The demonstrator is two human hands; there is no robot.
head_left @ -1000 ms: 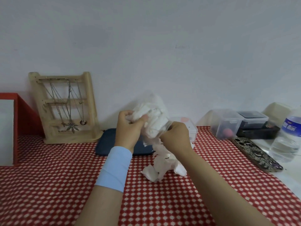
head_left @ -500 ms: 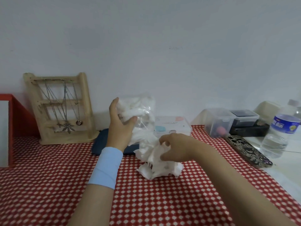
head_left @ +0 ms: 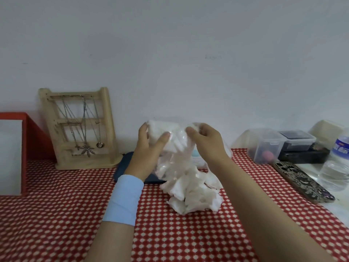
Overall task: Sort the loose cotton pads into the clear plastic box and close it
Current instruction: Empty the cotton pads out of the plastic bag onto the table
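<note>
Heap of cotton pads (head_left: pixel 192 193) is looking soft, matt, fluffy at the edges. The bag (head_left: pixel 175 140) is showing as thin clear plastic, crinkled, glinting. The tablecloth (head_left: pixel 56 214) is reading as matt woven cloth. The stand (head_left: pixel 108 129) is showing pale, dull wood; its chains (head_left: pixel 84 120) are glinting like metal. The bottle (head_left: pixel 338 167) is looking like smooth clear plastic.

Clear plastic box (head_left: pixel 198 161) mostly hidden behind bag (head_left: pixel 175 142).
</note>
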